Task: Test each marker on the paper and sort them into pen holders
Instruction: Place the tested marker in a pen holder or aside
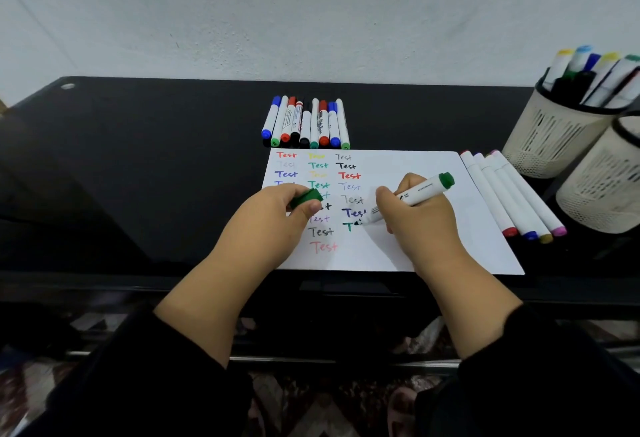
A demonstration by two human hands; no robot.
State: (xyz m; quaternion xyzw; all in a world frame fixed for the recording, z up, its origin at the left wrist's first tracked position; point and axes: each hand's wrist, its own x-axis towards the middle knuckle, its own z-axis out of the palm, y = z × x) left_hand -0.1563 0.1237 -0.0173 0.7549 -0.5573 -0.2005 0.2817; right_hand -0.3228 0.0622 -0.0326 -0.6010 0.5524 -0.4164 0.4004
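Note:
A white paper (433,229) lies on the black table, covered with several coloured "Test" words. My right hand (415,218) grips a white marker with a green end (420,192), its tip touching the paper at a green "T". My left hand (277,215) rests on the paper's left side and pinches the green cap (306,198). Two cream mesh pen holders stand at the right: the far one (554,139) is full of markers, the near one (602,187) shows no markers.
A row of several whiteboard markers (306,123) lies just behind the paper. Several white markers with coloured ends (512,191) lie along the paper's right edge. A white wall rises behind the black table (138,166). My dark sleeves fill the bottom.

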